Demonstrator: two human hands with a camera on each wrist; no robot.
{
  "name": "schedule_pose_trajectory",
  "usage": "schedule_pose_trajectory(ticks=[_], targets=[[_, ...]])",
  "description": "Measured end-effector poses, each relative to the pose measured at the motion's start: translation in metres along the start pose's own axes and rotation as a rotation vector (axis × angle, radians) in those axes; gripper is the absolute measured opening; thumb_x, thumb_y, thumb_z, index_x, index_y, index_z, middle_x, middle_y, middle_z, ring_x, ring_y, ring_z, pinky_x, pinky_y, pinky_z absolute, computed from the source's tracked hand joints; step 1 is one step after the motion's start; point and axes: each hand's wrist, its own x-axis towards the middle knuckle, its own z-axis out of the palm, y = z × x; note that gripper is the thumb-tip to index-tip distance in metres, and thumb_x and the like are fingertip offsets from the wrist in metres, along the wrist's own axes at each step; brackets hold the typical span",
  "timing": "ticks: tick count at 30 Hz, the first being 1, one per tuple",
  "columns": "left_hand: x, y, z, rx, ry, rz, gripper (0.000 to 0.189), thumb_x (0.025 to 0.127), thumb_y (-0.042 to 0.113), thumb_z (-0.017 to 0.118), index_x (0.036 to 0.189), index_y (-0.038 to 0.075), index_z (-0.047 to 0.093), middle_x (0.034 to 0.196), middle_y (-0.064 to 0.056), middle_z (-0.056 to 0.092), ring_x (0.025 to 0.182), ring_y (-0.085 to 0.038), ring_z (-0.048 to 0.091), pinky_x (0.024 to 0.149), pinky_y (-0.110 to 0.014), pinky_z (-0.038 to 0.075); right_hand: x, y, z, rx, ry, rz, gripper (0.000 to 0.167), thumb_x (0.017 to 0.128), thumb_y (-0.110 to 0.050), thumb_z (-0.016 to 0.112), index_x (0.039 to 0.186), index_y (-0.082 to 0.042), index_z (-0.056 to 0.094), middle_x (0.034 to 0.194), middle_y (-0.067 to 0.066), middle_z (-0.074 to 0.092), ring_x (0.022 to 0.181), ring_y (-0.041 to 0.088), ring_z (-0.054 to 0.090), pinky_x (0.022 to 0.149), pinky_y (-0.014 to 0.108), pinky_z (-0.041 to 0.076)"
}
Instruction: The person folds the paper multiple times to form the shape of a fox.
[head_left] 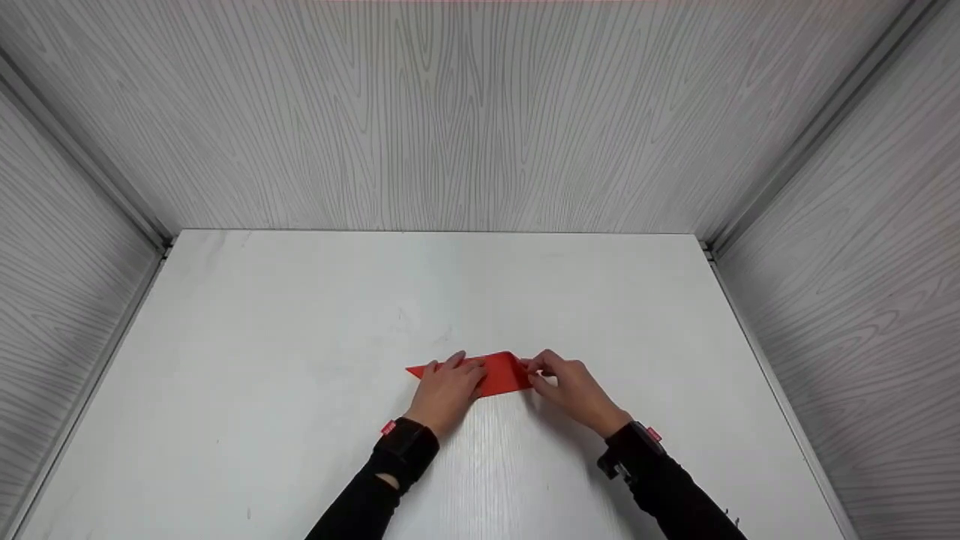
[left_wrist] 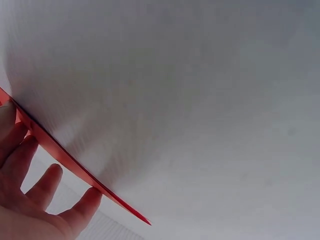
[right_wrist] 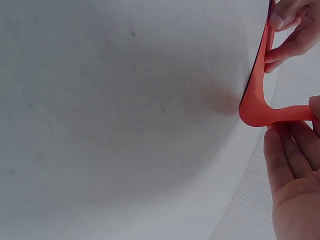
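A folded strip of red paper [head_left: 499,375] lies on the white tabletop, its left end tapering to a point. Spread fingers of my left hand [head_left: 444,394] press on its left part; in the left wrist view their tips rest along the red paper [left_wrist: 65,157]. My right hand [head_left: 574,390] pinches the paper's right end between thumb and fingers. That end of the red paper [right_wrist: 255,107] bends up from the table in a rounded curve in the right wrist view, with the right hand [right_wrist: 295,170] behind it.
The white tabletop [head_left: 300,315] extends around both hands. Grey wood-grain panels stand at the back [head_left: 450,112], at the left [head_left: 67,300] and at the right [head_left: 847,300]. Both wrists wear black bands over dark sleeves.
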Motion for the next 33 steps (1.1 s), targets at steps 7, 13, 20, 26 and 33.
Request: schedule_pose_trajectory(ticks=[7,13,20,26,33], targets=[[0.001,0.0,-0.001,0.058,-0.028,0.014,0.035,0.103,0.025,0.066,0.137,0.017,0.066,0.141,-0.002,0.064,0.133,-0.03,0.055,0.103,-0.059,0.048,-0.001,-0.005,0.001,-0.011,-0.022,0.024,0.013,0.099,-0.005,0.068,0.111,-0.009,0.063,0.119,0.01,0.075,0.105,0.018,0.071,0.095,0.044,0.057],[0.0,-0.001,0.001,0.064,-0.007,0.019,0.035,0.103,0.023,0.065,0.137,0.017,0.065,0.142,-0.002,0.063,0.132,-0.029,0.055,0.103,-0.059,0.048,-0.002,-0.009,0.004,-0.032,-0.034,0.022,0.014,0.098,-0.004,0.07,0.111,-0.008,0.067,0.112,0.007,0.077,0.101,0.015,0.07,0.093,0.041,0.057],[0.0,0.0,0.002,0.053,-0.004,0.015,0.036,0.102,0.019,0.067,0.138,0.017,0.066,0.143,-0.001,0.062,0.133,-0.029,0.054,0.103,-0.06,0.048,-0.002,-0.012,0.009,-0.067,-0.069,0.02,0.017,0.096,-0.007,0.073,0.114,-0.007,0.072,0.106,0.0,0.076,0.097,0.016,0.07,0.088,0.038,0.059],[-0.001,0.0,0.003,0.05,0.005,0.008,0.037,0.1,0.019,0.069,0.137,0.018,0.067,0.144,-0.001,0.062,0.133,-0.028,0.054,0.103,-0.06,0.048,-0.002,-0.013,0.013,-0.081,-0.096,0.0,0.015,0.096,-0.008,0.074,0.111,-0.008,0.075,0.104,0.001,0.076,0.099,0.019,0.072,0.088,0.038,0.059],[-0.002,0.002,0.001,0.022,0.011,0.002,0.036,0.1,0.017,0.07,0.136,0.017,0.067,0.144,-0.003,0.062,0.134,-0.029,0.053,0.103,-0.061,0.047,-0.002,-0.013,0.016,-0.146,-0.129,-0.031,0.014,0.097,-0.013,0.075,0.11,-0.01,0.074,0.103,0.002,0.076,0.094,0.015,0.071,0.086,0.035,0.059]])
